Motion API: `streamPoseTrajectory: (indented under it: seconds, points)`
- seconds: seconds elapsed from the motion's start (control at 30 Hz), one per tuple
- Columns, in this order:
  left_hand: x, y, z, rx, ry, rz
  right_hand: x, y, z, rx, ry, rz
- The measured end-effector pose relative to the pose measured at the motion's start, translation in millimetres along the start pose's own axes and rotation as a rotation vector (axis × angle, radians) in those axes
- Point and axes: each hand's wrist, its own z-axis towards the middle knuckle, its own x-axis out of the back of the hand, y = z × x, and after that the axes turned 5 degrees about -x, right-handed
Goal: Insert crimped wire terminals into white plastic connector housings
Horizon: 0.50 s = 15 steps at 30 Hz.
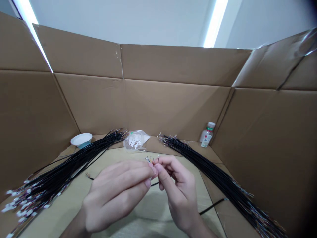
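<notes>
In the middle of the head view, my left hand (119, 193) pinches a fan of thin coloured wires (150, 160) with small metal tips. My right hand (178, 195) meets it fingertip to fingertip, thumb and forefinger closed on the same wires, one dark red wire standing up there. A black cable (155, 184) shows between the hands, and a black length (211, 206) emerges past my right wrist. Beyond my left hand, a cable end with bare coloured wires (89, 176) lies on the board. How these pieces join is hidden by my hands.
At left lies a thick bundle of black cables (81, 165) with white connectors on its near ends. Another bundle (205, 168) lies at right. Behind stand a bag of small white connectors (135, 141), a white bowl (81, 139) and a bottle (207, 135). Cardboard walls (173, 109) surround the work surface.
</notes>
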Motion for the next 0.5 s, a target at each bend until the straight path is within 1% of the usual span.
streamPoseTrajectory:
  seconds: [0.1, 0.23, 0.27, 0.37, 0.4, 0.5]
  points:
    - [0.9, 1, -4, 0.04, -0.014, 0.02, 3, 1, 1, 0.001, -0.052, -0.044]
    - [2.2, 4, -4, 0.058, -0.108, 0.022, 7, -1, 4, -0.047, -0.198, -0.097]
    - [1.9, 3, -3, 0.064, -0.108, 0.016, 8, -2, 4, -0.062, -0.226, -0.093]
    - [1.8, -1, -2, 0.081, -0.053, 0.023, 11, -6, 7, -0.094, -0.273, -0.061]
    - [2.6, -4, -1, 0.049, -0.055, 0.032, 12, -7, 8, -0.11, -0.285, -0.043]
    - [7.2, -13, 0, -0.114, -0.136, 0.05, 13, -10, 12, -0.179, -0.337, 0.055]
